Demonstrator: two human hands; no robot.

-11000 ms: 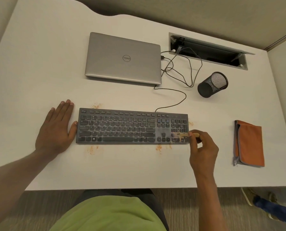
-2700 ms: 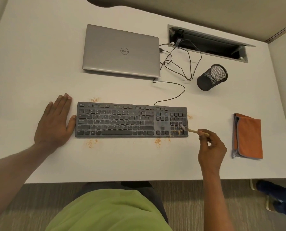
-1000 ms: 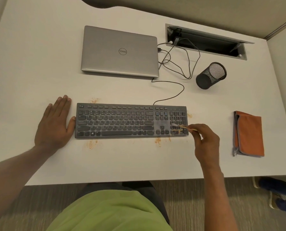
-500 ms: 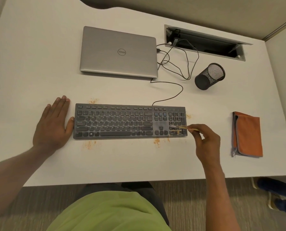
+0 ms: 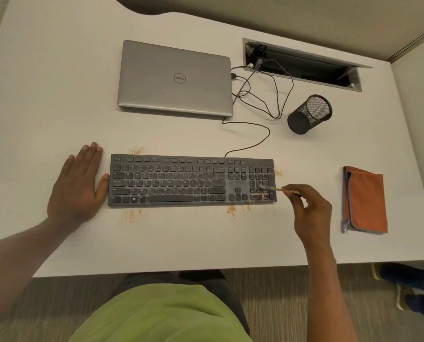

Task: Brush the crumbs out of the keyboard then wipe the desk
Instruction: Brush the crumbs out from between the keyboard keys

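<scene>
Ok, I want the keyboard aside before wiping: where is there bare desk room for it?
Widest bare patch: the desk left of the laptop, beyond the left hand. Another strip along the near edge, below the crumbs. Crowded: cables and mesh cup right of the laptop; orange cloth far right.
</scene>
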